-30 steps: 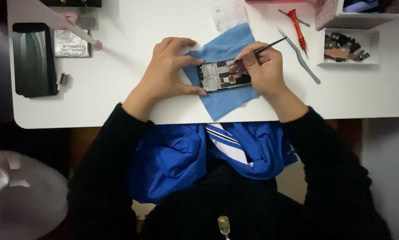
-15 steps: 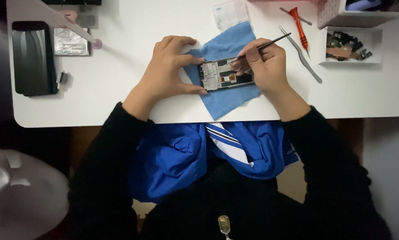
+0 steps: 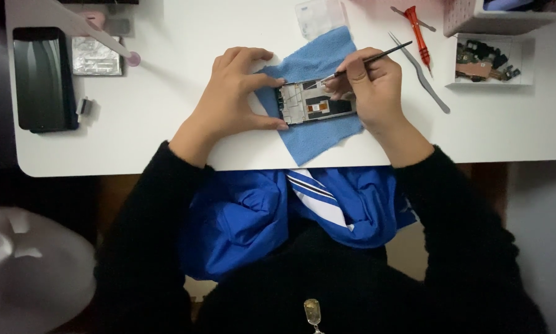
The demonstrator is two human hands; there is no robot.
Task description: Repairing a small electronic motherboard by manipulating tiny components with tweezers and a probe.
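On white table (image 3: 166, 142), at centre: blue cloth (image 3: 318, 133) spread flat, with opened phone frame (image 3: 315, 102) lying lengthwise across it, inner parts facing up. Left hand (image 3: 231, 93) at 9 o'clock of frame, thumb and forefinger spread apart and pressed against frame's left end, top and bottom, bracing it; remaining fingers curled on table and cloth edge. Right hand (image 3: 374, 86) at 3 o'clock of frame, fingers pinched together around thin black tool (image 3: 377, 57), shaft slanting up toward 2 o'clock, tip dipping down onto frame's upper middle. Tip itself too small to read clearly: possibly tweezers, possibly a fine probe. Heel of right hand resting over frame's right end and on cloth.

Around the work: at 12 o'clock of cloth, small clear plastic bag (image 3: 318, 15) partly overlapped by cloth corner. At 2 o'clock, red-handled screwdriver (image 3: 419, 34) and, just beside it, curved metal tweezers (image 3: 421, 74), both lying loose, well apart from hands. Further toward 3 o'clock, shallow white tray (image 3: 525, 79) holding small dark and coppery phone parts (image 3: 483, 62). At 9 o'clock, far side of table, dark phone screen (image 3: 43, 77) lying flat, silvery foil-faced part (image 3: 96, 55) just beside it at its upper right. Below table edge, black sleeves (image 3: 148, 204), blue jacket (image 3: 241, 222) and striped tie (image 3: 315, 195).
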